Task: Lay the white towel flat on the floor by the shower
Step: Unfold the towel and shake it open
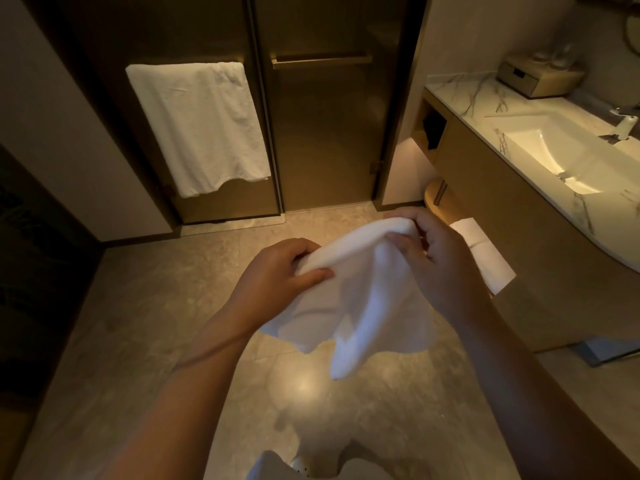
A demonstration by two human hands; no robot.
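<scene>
In a dim bathroom, we see both hands at the centre of the frame holding the white towel (360, 289) by its upper edge. The left hand (277, 275) pinches one bunched end between thumb and fingers, and the right hand (436, 258) curls round the other, slightly higher. The cloth hangs crumpled in the air above the tiled floor (156, 323), held this way, we judge, so it can be opened out before going down. The shower door (325, 133) stands closed at upper middle, and a second towel (197, 126) drapes over a rail at upper left. In this light we cannot be sure how many folds remain.
</scene>
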